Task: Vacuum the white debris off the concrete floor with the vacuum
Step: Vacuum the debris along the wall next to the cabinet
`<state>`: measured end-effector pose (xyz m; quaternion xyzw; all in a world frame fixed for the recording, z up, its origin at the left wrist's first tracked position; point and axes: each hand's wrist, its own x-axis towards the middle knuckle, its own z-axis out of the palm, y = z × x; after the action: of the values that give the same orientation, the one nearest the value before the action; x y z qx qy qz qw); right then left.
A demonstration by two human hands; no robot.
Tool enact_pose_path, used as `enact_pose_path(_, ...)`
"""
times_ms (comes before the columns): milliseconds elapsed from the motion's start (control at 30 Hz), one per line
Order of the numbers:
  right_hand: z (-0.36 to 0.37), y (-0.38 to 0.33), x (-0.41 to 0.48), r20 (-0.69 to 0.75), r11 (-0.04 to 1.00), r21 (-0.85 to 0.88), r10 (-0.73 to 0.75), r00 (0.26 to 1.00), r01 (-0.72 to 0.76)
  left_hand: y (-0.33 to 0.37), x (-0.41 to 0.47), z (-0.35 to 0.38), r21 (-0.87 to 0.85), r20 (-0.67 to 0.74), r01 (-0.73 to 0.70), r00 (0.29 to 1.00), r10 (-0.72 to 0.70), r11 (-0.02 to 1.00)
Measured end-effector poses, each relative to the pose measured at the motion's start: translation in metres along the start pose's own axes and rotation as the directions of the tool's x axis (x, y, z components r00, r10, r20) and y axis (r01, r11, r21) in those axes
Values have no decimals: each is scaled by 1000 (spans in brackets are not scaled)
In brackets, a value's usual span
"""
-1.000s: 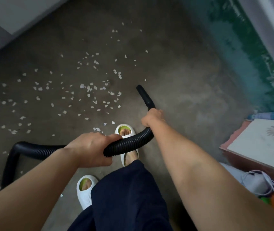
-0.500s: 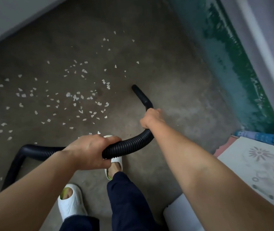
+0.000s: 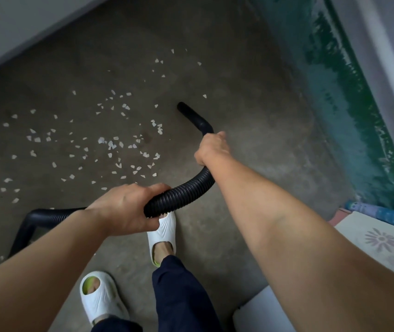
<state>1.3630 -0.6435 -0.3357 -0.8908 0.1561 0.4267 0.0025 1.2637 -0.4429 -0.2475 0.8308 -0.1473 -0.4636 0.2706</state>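
Observation:
A black ribbed vacuum hose [image 3: 186, 190] runs across the middle of the view and ends in a smooth bent nozzle [image 3: 192, 115] whose tip sits low over the concrete floor [image 3: 251, 144]. My right hand [image 3: 212, 147] grips the hose just behind the nozzle. My left hand [image 3: 128, 207] holds the ribbed part nearer to me. Several small white debris flakes [image 3: 109, 144] lie scattered to the left of the nozzle, the nearest a short way from its tip.
A green-stained wall [image 3: 349, 111] bounds the floor on the right. A white patterned box [image 3: 382, 243] and a blue roll [image 3: 387, 214] sit at lower right. My feet in white slippers [image 3: 162, 233] stand below the hose, which loops back at the left [image 3: 30, 226].
The view has shifted, so the debris sits lower and closer. My right foot stepped forward under the hose. Both hands keep the same grip, and the nozzle still points up-left.

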Motion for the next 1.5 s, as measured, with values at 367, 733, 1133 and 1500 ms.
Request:
enact_pose_path(367,-13,24,13,2,977,124,175,985,-174,8,17,-16,56,-49,-25,998,28,998)
enact_pose_path(733,-52,10,45,-99,979,146,155,983,-140,6,41,-37,-1,-125,-26,992,26,1000)
enact_pose_path(1133,-75,-43,80,-163,991,106,102,981,-85,-28,67,-51,-33,-257,7,966,-15,999)
enact_pose_path(1500,-67,-84,66,-146,1000,-11,-27,989,26,-46,41,-49,-90,-250,16,967,-39,996)
